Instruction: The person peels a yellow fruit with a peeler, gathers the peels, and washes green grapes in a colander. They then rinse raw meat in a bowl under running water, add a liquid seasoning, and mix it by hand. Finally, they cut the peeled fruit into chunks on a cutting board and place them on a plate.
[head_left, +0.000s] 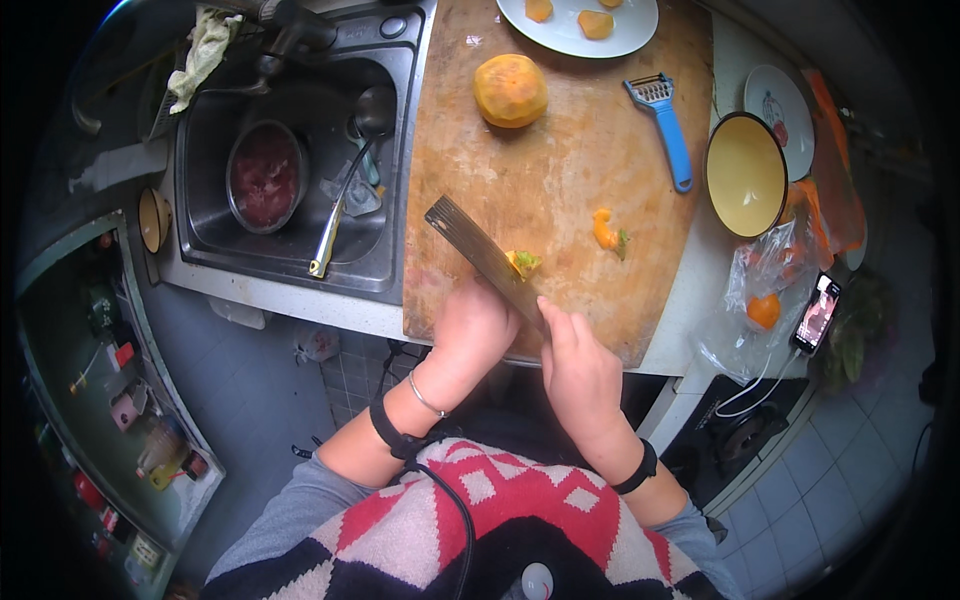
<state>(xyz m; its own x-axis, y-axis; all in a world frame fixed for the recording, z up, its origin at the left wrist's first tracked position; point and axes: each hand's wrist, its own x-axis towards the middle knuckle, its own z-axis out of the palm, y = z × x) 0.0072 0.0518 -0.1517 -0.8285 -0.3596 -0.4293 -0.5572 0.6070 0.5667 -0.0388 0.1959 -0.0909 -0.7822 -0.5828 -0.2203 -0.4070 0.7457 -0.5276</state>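
My right hand (581, 367) is closed around the handle end of a broad-bladed kitchen knife (480, 251), probably a cleaver. The blade slants up and left over a wooden cutting board (480, 165). My left hand (476, 322) is at the near side of the blade, its fingers hidden behind the steel and the hand itself. Just past the blade's far edge shows a small yellow-green piece of fruit or vegetable (526, 262); whether my left fingers touch it cannot be seen. A peeled round orange fruit or vegetable (510, 90) sits farther back. Orange peel scraps (606, 229) lie to the right.
Left of the board is a steel sink (352, 259) with a bowl of reddish contents (264, 176) and a ladle (341, 199). A blue-handled peeler (671, 142) and a white plate with slices (562, 41) rest on the board. Rightward stand a yellow bowl (746, 176) and a phone (817, 313).
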